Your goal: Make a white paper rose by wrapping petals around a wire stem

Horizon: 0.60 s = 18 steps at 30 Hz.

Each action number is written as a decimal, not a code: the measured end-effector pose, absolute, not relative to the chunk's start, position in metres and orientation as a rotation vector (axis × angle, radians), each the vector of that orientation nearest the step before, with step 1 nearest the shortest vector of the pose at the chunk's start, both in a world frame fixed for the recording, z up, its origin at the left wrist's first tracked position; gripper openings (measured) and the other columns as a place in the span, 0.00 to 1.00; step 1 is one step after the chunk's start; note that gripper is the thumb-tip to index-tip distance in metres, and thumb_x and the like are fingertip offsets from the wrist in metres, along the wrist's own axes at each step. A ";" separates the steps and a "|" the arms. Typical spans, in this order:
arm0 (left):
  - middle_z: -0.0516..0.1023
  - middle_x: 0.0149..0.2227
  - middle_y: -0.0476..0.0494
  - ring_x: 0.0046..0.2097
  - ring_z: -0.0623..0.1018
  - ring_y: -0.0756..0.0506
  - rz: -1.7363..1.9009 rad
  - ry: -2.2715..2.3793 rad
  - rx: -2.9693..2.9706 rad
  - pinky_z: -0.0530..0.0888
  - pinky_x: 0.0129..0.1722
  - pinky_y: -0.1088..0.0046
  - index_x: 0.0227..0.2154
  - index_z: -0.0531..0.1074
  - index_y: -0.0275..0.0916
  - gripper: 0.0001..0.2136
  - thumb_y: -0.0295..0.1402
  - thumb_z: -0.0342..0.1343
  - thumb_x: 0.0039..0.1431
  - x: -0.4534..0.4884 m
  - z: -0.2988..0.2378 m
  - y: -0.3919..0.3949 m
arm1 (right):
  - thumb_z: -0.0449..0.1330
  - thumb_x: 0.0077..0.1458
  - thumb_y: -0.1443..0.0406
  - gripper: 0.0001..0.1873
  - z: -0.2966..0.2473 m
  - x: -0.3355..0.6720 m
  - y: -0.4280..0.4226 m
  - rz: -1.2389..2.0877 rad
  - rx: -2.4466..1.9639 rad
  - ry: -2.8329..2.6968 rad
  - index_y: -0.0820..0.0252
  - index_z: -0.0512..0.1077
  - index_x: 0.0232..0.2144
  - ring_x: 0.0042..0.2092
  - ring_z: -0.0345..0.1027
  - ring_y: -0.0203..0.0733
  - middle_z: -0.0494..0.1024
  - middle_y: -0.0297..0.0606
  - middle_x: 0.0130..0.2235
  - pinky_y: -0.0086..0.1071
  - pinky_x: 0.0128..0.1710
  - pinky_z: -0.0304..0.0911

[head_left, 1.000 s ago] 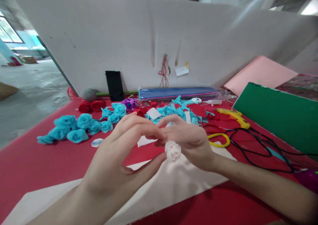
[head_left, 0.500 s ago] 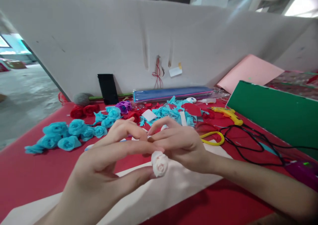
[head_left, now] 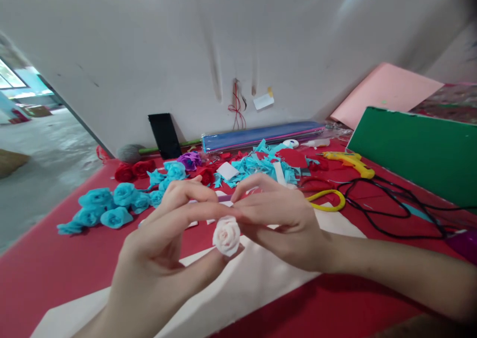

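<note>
A small white paper rose (head_left: 226,235) is pinched between both my hands over a white sheet (head_left: 261,278) on the red table (head_left: 44,263). My left hand (head_left: 164,248) grips it from below with thumb and forefinger. My right hand (head_left: 279,218) holds its right side, fingers curled around it. The rose's spiral top faces me.
Several blue paper roses (head_left: 112,206) lie at the left, red roses (head_left: 132,170) and a purple one (head_left: 190,160) behind. Blue paper scraps (head_left: 257,166), yellow-handled scissors (head_left: 326,200), a yellow glue gun (head_left: 348,163) with black cable, a green board (head_left: 417,154), a black phone (head_left: 164,135).
Both hands and the rose have shifted left and slightly lower in view. The rose has turned so its top faces me more.
</note>
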State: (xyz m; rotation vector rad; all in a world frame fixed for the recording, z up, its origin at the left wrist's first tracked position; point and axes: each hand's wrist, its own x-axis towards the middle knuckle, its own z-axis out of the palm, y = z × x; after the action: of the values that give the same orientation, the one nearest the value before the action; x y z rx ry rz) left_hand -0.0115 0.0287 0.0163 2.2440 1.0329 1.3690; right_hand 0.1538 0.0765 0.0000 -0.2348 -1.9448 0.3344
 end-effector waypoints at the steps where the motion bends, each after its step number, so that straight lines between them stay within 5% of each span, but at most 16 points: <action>1: 0.66 0.32 0.50 0.37 0.68 0.49 1.394 1.035 2.251 0.70 0.32 0.75 0.35 0.71 0.47 0.07 0.28 0.55 0.53 -0.011 0.016 0.029 | 0.57 0.52 0.74 0.06 0.000 0.154 0.076 0.323 -0.234 -1.946 0.69 0.74 0.29 0.31 0.69 0.34 0.78 0.37 0.26 0.32 0.40 0.67; 9: 0.65 0.34 0.50 0.39 0.67 0.48 1.415 1.105 2.347 0.71 0.37 0.72 0.38 0.70 0.49 0.08 0.34 0.55 0.54 -0.008 0.013 0.029 | 0.58 0.51 0.73 0.05 -0.002 0.154 0.075 0.209 -0.235 -1.923 0.68 0.74 0.28 0.32 0.68 0.36 0.78 0.36 0.25 0.35 0.39 0.67; 13: 0.65 0.38 0.49 0.42 0.67 0.45 1.544 1.185 2.414 0.70 0.43 0.67 0.45 0.64 0.49 0.18 0.33 0.58 0.50 -0.004 0.013 0.026 | 0.58 0.52 0.73 0.05 -0.001 0.155 0.072 0.176 -0.254 -1.928 0.67 0.74 0.28 0.34 0.69 0.38 0.79 0.37 0.27 0.35 0.38 0.67; 18: 0.60 0.26 0.53 0.29 0.64 0.46 1.703 1.395 2.944 0.62 0.55 0.50 0.33 0.64 0.56 0.16 0.28 0.61 0.43 -0.023 0.015 0.022 | 0.58 0.50 0.74 0.05 0.001 0.154 0.070 0.233 -0.300 -1.914 0.69 0.75 0.27 0.32 0.69 0.37 0.77 0.38 0.23 0.34 0.37 0.67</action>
State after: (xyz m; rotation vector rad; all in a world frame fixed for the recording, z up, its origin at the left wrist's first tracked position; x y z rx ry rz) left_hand -0.0227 0.0222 0.0154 2.9437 1.3952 1.7031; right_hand 0.1536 0.0702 0.0009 -0.3003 -1.9139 0.2327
